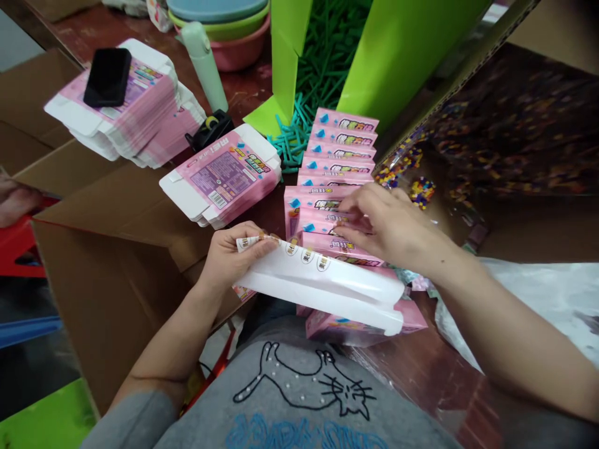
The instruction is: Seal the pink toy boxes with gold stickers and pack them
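Note:
My left hand [238, 252] pinches a white sheet of stickers [322, 293] with a row of small oval gold-and-black labels along its upper edge. The sheet is curled and hangs over the nearest boxes. My right hand [388, 224] is at the row of pink boxes [341, 153], its thumb and fingers closed around the top of one pink box [322, 215]. A sticker under those fingertips cannot be made out. The boxes stand on edge, one behind another, running away from me. One pink box [365, 321] nearest my body is partly covered by the sheet.
Flat pink cartons [224, 174] are stacked at left, with a phone [107, 78] on another stack. A tape dispenser [210, 128], a green bottle [203, 65] and basins [238, 43] stand behind. Green sticks [322, 56] fill a lime box. Colourful pieces [421, 190] lie right; an open carton [107, 262] left.

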Available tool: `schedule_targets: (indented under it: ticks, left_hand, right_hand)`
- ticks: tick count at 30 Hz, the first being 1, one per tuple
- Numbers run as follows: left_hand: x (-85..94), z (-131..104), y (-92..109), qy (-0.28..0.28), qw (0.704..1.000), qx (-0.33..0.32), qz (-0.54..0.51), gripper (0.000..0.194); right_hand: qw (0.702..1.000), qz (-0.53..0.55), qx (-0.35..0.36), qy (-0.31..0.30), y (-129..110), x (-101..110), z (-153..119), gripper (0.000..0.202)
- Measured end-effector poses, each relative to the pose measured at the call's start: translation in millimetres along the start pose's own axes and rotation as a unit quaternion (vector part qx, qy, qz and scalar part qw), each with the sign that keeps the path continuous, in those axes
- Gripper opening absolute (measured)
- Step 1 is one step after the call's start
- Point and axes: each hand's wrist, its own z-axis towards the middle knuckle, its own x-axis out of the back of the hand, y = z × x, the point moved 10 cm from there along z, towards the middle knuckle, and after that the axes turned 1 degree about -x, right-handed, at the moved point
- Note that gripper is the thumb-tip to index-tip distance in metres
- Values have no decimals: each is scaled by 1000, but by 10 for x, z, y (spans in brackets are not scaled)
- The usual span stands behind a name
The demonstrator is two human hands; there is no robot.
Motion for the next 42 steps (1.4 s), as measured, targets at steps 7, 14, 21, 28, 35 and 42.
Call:
schedule_targets:
  ticks: [7, 14, 21, 28, 35, 42]
  left_hand:
    - [-56, 83, 122, -5, 998, -55, -13, 13]
    - [-168, 75, 396, -17, 986, -163, 8, 9]
    - [-126, 107, 154, -16, 999, -47, -17, 20]
    - [52, 85, -225, 44, 994, 82, -48, 36]
    - [68, 177, -263, 10, 992, 101, -81, 56]
    - [74, 181, -412, -6, 991, 134, -26, 51]
  right_hand:
    - [999, -25, 35, 2, -104, 103, -21, 29]
    - [971, 218, -22, -95, -308, 146, 3, 26]
    - [981, 192, -25, -14, -281, 149, 83, 26]
    - [981, 194, 17, -13, -305, 129, 212, 26]
    - [976, 217, 3, 29, -227, 130, 244, 13]
    - [976, 215, -35, -26, 80, 172, 492, 20]
